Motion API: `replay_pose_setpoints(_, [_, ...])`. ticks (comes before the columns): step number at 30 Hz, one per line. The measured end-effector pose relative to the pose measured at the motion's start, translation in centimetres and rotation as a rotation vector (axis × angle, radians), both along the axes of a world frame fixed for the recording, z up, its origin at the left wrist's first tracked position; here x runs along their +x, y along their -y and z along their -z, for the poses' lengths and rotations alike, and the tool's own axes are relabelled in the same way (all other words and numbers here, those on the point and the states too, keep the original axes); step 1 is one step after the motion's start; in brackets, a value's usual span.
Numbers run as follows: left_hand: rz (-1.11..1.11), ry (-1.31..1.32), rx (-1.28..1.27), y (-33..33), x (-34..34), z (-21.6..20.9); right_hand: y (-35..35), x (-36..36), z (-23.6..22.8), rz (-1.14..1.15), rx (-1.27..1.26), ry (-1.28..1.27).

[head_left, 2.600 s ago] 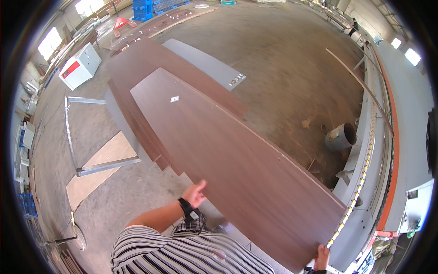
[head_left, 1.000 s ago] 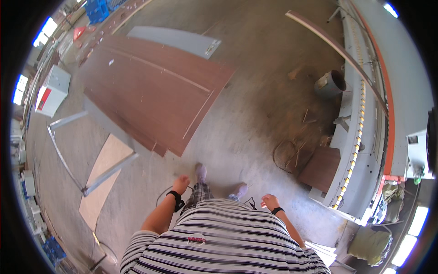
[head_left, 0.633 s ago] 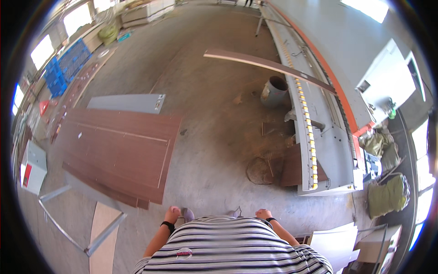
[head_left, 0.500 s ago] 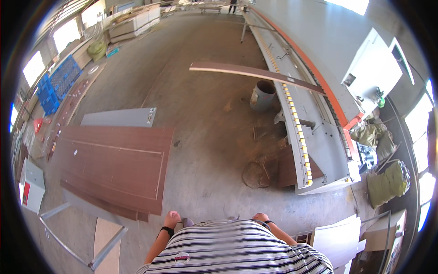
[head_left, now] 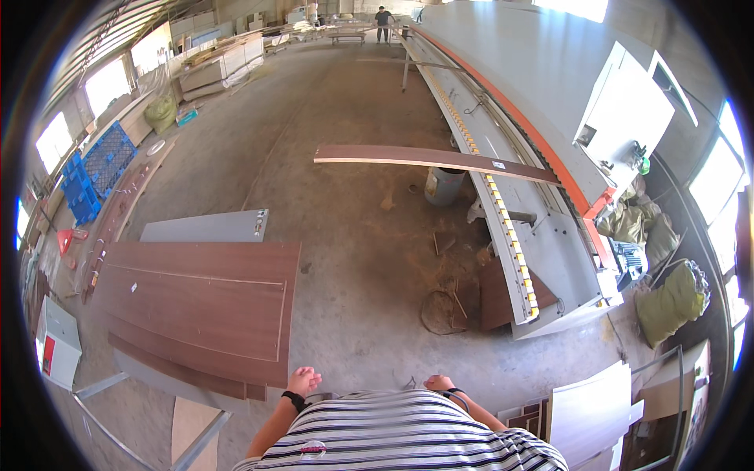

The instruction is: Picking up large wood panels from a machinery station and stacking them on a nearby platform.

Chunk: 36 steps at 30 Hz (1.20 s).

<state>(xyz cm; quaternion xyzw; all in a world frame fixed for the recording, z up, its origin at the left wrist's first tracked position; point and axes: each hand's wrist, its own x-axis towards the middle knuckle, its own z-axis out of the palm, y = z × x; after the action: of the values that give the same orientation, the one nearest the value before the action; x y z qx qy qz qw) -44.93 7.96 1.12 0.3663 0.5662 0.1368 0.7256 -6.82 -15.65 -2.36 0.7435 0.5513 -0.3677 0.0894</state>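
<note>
My left hand (head_left: 305, 381) is in front of my body at the lower middle, its fingers curled, with nothing visible in it. A dark band is round that wrist. My right hand (head_left: 439, 382) is also curled beside my striped shirt, a dark band at its wrist, and no held thing shows. Nearest to the left hand is a stack of brown wooden panels (head_left: 196, 282) lying low at the left. Ahead on the right, a long brown board (head_left: 424, 157) lies across the machine bed (head_left: 542, 259) and juts out to the left. Neither hand touches it.
A grey bucket (head_left: 445, 187) stands under the board. A metal frame (head_left: 200, 441) is at the lower left, white sheets (head_left: 591, 410) at the lower right. Filled sacks (head_left: 674, 302) sit beyond the machine's end. Far off, a person (head_left: 383, 25) stands by the machine.
The board has slid nearer along the machine and now overlaps the bucket's rim. My view has tilted up, bringing the far person fully into sight. My hands stay low and curled.
</note>
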Motion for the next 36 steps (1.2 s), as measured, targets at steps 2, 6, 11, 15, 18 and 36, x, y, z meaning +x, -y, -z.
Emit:
replay_pose_setpoints(2, [-0.007, 0.030, 0.014, -1.0, 0.4, -0.4, 0.9, 0.0, 0.4, 0.040, -0.008, 0.049])
replay_pose_setpoints(6, [-0.068, 0.063, 0.025, -2.6, 2.3, -2.4, 2.4, -0.7, -1.6, 0.089, 0.040, 0.067])
replay_pose_setpoints(11, [-0.113, 0.138, -0.011, -5.5, 6.4, -3.9, 4.8, -0.3, -1.0, 0.206, 0.021, 0.051])
replay_pose_setpoints(15, [-0.130, 0.220, -0.037, -8.9, 11.9, -3.8, 7.1, 1.0, 1.0, 0.287, 0.004, 0.002])
replay_pose_setpoints(18, [-0.151, 0.257, -0.025, -11.6, 16.7, -4.8, 9.7, 2.0, 4.0, 0.220, 0.002, 0.036])
replay_pose_setpoints(36, [-0.462, 0.901, -0.022, -15.4, 49.5, -9.3, 21.9, 8.8, 2.6, 1.045, -0.066, -0.115])
